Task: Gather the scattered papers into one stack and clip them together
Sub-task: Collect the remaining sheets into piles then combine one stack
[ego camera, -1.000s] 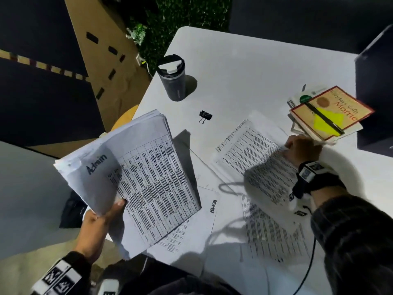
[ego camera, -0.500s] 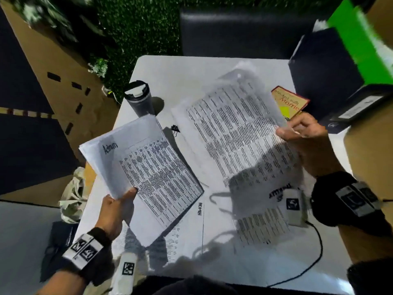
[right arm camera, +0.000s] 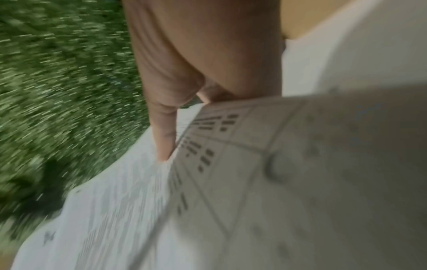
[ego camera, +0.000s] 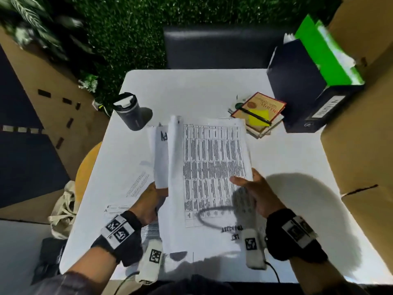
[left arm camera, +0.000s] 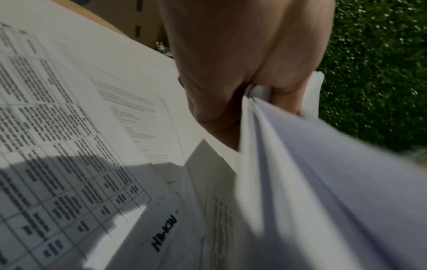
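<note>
My left hand (ego camera: pixel 157 190) grips the bottom edge of a paper stack (ego camera: pixel 160 158) that stands nearly edge-on above the white table (ego camera: pixel 191 92). In the left wrist view the fingers (left arm camera: pixel 231 73) curl round the stack's edge (left arm camera: pixel 289 146). My right hand (ego camera: pixel 242 179) pinches a printed table sheet (ego camera: pixel 212 167) by its right edge, thumb on top, and holds it against the stack. A fingertip (right arm camera: pixel 164 131) presses on that sheet (right arm camera: pixel 254 164). More loose sheets (ego camera: pixel 136 184) lie on the table under my hands, one marked in black pen (left arm camera: pixel 161 237). The raised papers hide the binder clip.
A dark tumbler (ego camera: pixel 129 111) stands at the back left. Books (ego camera: pixel 259 111) with a yellow note and a pen lie at the back right, beside a black file box (ego camera: pixel 297 86) and green folders (ego camera: pixel 325 50). A cardboard box (ego camera: pixel 361 135) borders the right edge.
My right hand lifted the printed sheet off the table and carried it left onto the stack. My left hand swung the stack from the left to the middle and turned it edge-on.
</note>
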Motion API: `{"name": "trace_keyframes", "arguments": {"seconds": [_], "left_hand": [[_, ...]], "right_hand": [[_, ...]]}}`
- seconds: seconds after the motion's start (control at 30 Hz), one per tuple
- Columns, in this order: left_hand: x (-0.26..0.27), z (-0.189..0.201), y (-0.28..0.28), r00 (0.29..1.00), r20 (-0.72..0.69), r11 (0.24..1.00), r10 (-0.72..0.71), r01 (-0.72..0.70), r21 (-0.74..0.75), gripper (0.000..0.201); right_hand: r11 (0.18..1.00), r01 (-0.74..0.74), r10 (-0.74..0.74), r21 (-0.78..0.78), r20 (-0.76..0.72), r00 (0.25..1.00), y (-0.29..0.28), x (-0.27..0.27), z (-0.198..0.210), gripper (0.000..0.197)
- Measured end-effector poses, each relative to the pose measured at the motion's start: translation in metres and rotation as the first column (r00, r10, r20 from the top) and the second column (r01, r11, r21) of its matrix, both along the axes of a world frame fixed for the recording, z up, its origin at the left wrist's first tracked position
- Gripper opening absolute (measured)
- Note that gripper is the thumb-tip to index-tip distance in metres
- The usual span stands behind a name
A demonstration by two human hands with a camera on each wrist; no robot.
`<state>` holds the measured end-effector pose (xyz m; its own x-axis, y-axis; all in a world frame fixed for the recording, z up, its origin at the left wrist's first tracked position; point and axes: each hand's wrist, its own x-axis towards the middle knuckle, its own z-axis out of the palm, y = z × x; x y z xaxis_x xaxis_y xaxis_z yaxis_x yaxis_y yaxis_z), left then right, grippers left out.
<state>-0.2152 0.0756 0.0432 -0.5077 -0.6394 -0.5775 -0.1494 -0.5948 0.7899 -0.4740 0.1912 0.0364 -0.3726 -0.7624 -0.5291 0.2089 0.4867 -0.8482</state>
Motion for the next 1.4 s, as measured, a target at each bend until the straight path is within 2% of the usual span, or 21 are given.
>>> {"name": "trace_keyframes", "arguments": {"seconds": [0.07, 0.17, 0.2, 0.3, 0.37, 0.47, 0.57, 0.67, 0.8, 0.9, 0.97, 1.07, 1.1, 1.13, 1.2, 1.27, 1.33, 1.4], "left_hand": [[-0.005, 0.004, 0.003, 0.999, 0.004, 0.998, 0.032, -0.031, -0.050, 0.046], [-0.011, 0.007, 0.002, 1.000, 0.003, 0.992, 0.031, -0.030, -0.119, 0.093], [-0.013, 0.010, 0.003, 0.999, -0.005, 0.985, 0.033, -0.034, -0.169, 0.100], [-0.022, 0.022, 0.005, 0.999, -0.039, 0.947, 0.024, -0.036, -0.319, 0.073], [-0.023, 0.019, 0.005, 0.998, -0.042, 0.941, 0.050, -0.061, -0.334, 0.075], [-0.021, 0.010, 0.008, 1.000, -0.024, 0.954, 0.020, -0.026, -0.298, 0.066], [-0.015, 0.005, 0.012, 0.999, -0.024, 0.955, 0.029, -0.035, -0.294, 0.058], [-0.014, 0.005, 0.012, 0.998, -0.045, 0.954, 0.044, -0.055, -0.293, 0.049], [-0.026, 0.002, 0.010, 0.992, -0.011, 0.957, 0.129, -0.127, -0.260, 0.057], [-0.036, 0.011, 0.008, 0.984, -0.066, 0.951, 0.168, -0.179, -0.250, 0.051], [-0.036, 0.016, 0.006, 0.982, -0.072, 0.949, 0.173, -0.186, -0.256, 0.039], [-0.033, 0.005, 0.005, 0.992, -0.004, 0.956, 0.125, -0.121, -0.266, 0.031], [-0.032, -0.002, 0.006, 0.995, 0.030, 0.960, 0.096, -0.084, -0.266, 0.029], [-0.031, -0.009, 0.007, 0.995, 0.067, 0.962, 0.071, -0.051, -0.267, 0.028], [-0.032, -0.016, 0.009, 0.992, 0.108, 0.963, 0.061, -0.030, -0.268, 0.025], [-0.030, -0.018, 0.007, 0.988, 0.133, 0.953, 0.079, -0.036, -0.301, 0.023], [-0.025, -0.016, 0.003, 0.983, 0.151, 0.929, 0.101, -0.039, -0.367, 0.022], [-0.016, -0.012, -0.001, 0.972, 0.176, 0.902, 0.154, -0.066, -0.427, 0.027]], "right_hand": [[0.998, -0.010, 0.013, -0.061, 0.036, 0.999, 0.005, 0.006, 0.002, 0.054], [0.983, 0.076, -0.087, -0.165, -0.061, 0.994, 0.005, 0.013, 0.011, 0.045], [0.968, 0.109, -0.127, -0.224, -0.067, 0.990, 0.004, 0.016, 0.016, 0.043], [0.943, 0.156, -0.192, -0.293, -0.099, 0.976, 0.003, 0.020, 0.020, 0.035], [0.946, 0.166, -0.199, -0.280, -0.094, 0.975, 0.003, 0.021, 0.016, 0.029], [0.970, 0.133, -0.160, -0.204, -0.122, 0.980, 0.004, 0.021, 0.000, 0.042], [0.982, 0.073, -0.096, -0.174, -0.130, 0.987, 0.004, 0.020, -0.003, 0.044], [0.976, 0.065, -0.096, -0.209, -0.146, 0.985, -0.001, 0.017, 0.006, 0.055], [0.942, 0.060, -0.097, -0.330, -0.094, 0.991, -0.015, 0.021, 0.016, 0.060], [0.922, 0.178, -0.208, -0.344, -0.050, 0.977, -0.024, 0.027, 0.024, 0.073], [0.909, 0.247, -0.281, -0.335, -0.056, 0.958, -0.021, 0.028, 0.028, 0.062], [0.925, 0.157, -0.198, -0.346, -0.089, 0.976, -0.016, 0.026, 0.019, 0.036], [0.946, 0.128, -0.160, -0.297, -0.087, 0.983, -0.015, 0.023, 0.009, 0.029], [0.975, 0.094, -0.121, -0.201, -0.123, 0.985, -0.014, 0.018, -0.005, 0.029], [0.999, -0.044, 0.049, 0.026, -0.236, 0.971, -0.009, 0.007, -0.032, 0.033], [0.968, -0.132, 0.216, 0.213, -0.448, 0.868, -0.001, -0.005, -0.056, 0.046], [0.919, -0.039, 0.301, 0.392, -0.636, 0.711, 0.009, -0.020, -0.068, 0.064], [0.826, 0.113, 0.349, 0.553, -0.657, 0.668, 0.020, -0.033, -0.069, 0.082]]}}
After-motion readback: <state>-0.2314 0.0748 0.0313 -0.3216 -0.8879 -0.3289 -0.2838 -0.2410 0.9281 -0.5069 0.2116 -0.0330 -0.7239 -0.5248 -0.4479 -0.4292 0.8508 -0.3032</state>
